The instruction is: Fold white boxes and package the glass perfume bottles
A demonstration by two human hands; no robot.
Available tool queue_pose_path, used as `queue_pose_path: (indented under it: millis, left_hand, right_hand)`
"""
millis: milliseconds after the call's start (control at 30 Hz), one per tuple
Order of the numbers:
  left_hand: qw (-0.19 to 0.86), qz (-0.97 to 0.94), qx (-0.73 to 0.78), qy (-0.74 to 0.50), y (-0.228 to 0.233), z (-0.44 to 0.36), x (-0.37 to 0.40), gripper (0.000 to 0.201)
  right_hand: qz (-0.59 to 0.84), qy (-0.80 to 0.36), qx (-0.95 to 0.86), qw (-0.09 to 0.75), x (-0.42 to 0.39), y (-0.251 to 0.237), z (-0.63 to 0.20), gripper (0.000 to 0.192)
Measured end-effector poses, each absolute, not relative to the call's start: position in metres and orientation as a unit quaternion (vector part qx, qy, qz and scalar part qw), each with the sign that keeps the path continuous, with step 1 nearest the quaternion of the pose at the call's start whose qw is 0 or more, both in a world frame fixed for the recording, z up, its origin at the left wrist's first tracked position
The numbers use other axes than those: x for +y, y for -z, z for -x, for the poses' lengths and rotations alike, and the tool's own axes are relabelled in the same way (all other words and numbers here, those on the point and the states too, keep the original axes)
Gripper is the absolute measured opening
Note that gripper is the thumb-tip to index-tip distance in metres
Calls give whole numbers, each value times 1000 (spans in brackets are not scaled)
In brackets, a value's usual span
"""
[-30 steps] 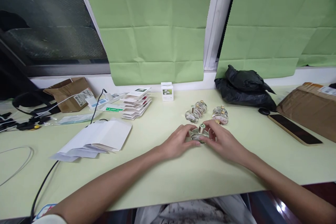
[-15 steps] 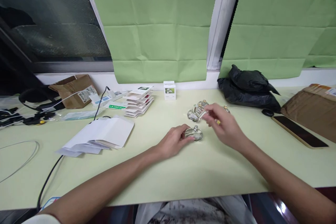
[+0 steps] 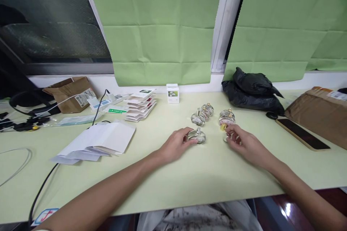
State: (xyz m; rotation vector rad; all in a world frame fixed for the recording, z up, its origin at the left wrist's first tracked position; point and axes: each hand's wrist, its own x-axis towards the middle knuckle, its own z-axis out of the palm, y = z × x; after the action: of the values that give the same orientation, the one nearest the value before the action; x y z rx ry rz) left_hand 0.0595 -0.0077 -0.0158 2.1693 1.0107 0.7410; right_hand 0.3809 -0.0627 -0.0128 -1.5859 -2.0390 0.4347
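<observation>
My left hand [image 3: 175, 145] is closed around the side of a flattened round glass perfume bottle [image 3: 197, 136], which stands upright on the table with a clear cap on top. To the right, my right hand [image 3: 244, 143] has its fingers curled around a small glass perfume bottle with a bare gold neck [image 3: 223, 127]. Most of that bottle's body is hidden by the fingers. Beyond my left hand, several similar bottles [image 3: 197, 118] stand in a slanted row. Another group of bottles [image 3: 227, 116] stands just behind my right hand.
A small white box [image 3: 172, 94] stands near the wall. Left lie stacked flat cartons [image 3: 141, 106], white papers [image 3: 99, 140], a cable and an open cardboard box [image 3: 71, 95]. Right are black plastic bags [image 3: 252, 92], a phone [image 3: 302, 134] and a brown carton [image 3: 320, 115].
My right hand has moved away from the left row of bottles, right and toward me, onto the gold-necked bottle. My left hand keeps its grip on its bottle.
</observation>
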Motion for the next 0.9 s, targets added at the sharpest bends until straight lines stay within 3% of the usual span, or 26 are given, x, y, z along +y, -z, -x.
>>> queue_pose_path:
  millis: [300,500,600,700,900]
  left_hand:
    - [336,-805,386,-299,10,-59,-6,27]
    - [304,-811,378,-329,13,-57,-6,28]
    - [274,-819,376,-335,16,-55,-6,31]
    - [267,-823,375,-333,16,-54,-7,32]
    - [270,-821,386,-324,14,-53,-8,36]
  right_hand:
    - [539,-174,-789,237,-64,11,-349,16]
    - [492,-162,-826,223,-55,-12,-329,31]
    - [463,-97,-845,248,-40,-30,-313,26]
    - [410,-68,-882,223,-26,-43,-296,18]
    - [375,-90,-904,185,-18,-57,-285,15]
